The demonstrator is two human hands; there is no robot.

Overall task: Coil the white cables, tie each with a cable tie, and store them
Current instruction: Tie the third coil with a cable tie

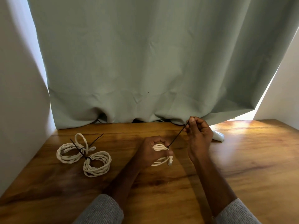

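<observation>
Far left on the wooden table (161,191): two coiled white cables lie touching each other. The rear-left coil (69,153) is bound by a black cable tie (79,148) whose free tail points away toward the curtain. The front-right coil (97,164) carries its own black tie (88,158) at its upper-left edge.

Centre: the left hand (150,152) is raised just above the table, fingers curled around a third coiled white cable (160,155). The coil's loops show between the fingers, and a connector end (170,160) projects below the thumb.

A thin black cable tie (177,136) runs taut from this coil up and to the right.

Right: the right hand (199,136) pinches the tie's far end between thumb and fingertips, higher and farther back than the left hand.

Just behind the right hand, a white object (218,136) lies on the table; its kind cannot be told. A grey-green curtain (153,62) hangs behind the table. No container is identifiable.
</observation>
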